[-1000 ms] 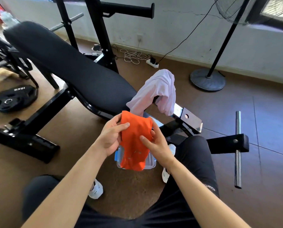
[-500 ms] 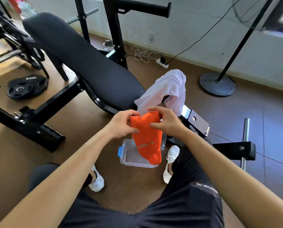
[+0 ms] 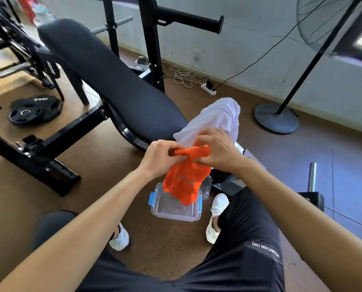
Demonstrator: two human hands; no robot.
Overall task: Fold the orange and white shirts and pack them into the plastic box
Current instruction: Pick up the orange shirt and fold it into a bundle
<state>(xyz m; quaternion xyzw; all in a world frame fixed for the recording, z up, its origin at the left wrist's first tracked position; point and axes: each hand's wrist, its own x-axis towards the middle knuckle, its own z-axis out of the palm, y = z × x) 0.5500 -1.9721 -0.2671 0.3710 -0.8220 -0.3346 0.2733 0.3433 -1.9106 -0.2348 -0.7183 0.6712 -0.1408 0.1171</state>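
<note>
1. Left hand (image 3: pixel 161 153): your fingers curl and pinch the left end of the orange shirt (image 3: pixel 186 182). 1 second ago this hand lay along the shirt's left edge; it now grips a rolled top band.
2. Orange shirt: it hangs in the air between your 2 hands, above the plastic box (image 3: pixel 175 214). The top edge was broad and flat 1 second ago and is now rolled into a narrow bar. The lower part hangs loose. Whether its tip touches the box cannot be told.
3. Plastic box: it stands open on the floor between your shoes.
4. Right hand (image 3: pixel 220 150): your fingers curl over the right end of the rolled band and hold it.
5. White shirt (image 3: pixel 215 116): it stays draped, unfolded, over the bench (image 3: pixel 117 85) end, just behind your right hand.
6. Meaning: the orange shirt appears to be getting compacted to box size. Packing it and folding the white shirt are not yet done.
</note>
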